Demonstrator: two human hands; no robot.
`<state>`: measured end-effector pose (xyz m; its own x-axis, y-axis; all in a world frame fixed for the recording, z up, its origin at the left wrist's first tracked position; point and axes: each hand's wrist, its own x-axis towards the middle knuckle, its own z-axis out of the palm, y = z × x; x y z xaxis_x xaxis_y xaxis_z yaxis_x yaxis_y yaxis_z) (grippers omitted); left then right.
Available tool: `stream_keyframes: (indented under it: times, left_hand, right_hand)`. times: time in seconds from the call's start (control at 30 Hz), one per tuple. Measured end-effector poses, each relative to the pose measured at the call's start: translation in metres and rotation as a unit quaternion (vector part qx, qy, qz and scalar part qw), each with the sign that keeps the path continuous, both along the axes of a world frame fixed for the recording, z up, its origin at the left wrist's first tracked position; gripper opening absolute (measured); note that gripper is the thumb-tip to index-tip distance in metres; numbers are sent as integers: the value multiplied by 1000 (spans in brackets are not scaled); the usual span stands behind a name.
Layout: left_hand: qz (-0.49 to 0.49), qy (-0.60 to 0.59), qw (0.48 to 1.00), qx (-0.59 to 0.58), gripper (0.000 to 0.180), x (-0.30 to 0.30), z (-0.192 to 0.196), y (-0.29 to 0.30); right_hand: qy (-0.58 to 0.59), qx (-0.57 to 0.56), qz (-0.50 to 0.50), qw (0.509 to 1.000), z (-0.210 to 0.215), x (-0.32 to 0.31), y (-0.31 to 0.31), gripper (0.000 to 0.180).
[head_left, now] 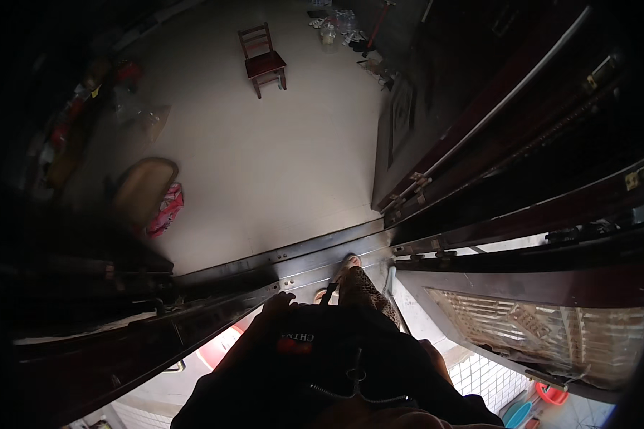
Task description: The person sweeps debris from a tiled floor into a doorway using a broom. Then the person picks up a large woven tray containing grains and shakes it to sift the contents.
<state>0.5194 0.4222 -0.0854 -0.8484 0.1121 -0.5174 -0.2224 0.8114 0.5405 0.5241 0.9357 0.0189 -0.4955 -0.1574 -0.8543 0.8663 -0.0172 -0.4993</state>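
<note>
My left hand [279,302] is a dark shape in front of my body, beside the door sill. Its fingers look curled, and whether anything is inside them is hidden in shadow. Only a sliver of my right hand or forearm [435,360] shows past my dark top, with the fingers hidden. A thin pole [392,280] stands near my right leg; I cannot tell whether my right hand touches it. My foot [351,262] in a sandal is by the metal door sill [322,250].
A small wooden chair [265,64] stands on the pale floor ahead. At left are a brown rounded board [147,187] and a pink bag [167,211]. Dark door panels [472,143] rise at right. Red [551,393] and blue [516,413] basins sit lower right.
</note>
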Motion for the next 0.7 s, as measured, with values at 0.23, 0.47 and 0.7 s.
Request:
stream_keyframes:
  times: [0.23, 0.47, 0.7]
  left_hand:
    - [175, 48, 983, 25, 40, -54, -7, -42]
    - [269, -52, 962, 11, 43, -166, -18, -99]
    - [239, 10, 971, -22, 34, -373, 41, -168]
  right_hand:
    - [3, 256, 409, 876, -43, -252, -133, 44]
    - [108, 233, 350, 901, -80, -468, -234, 42]
    - [33, 180, 280, 942, -38, -674, -330, 36]
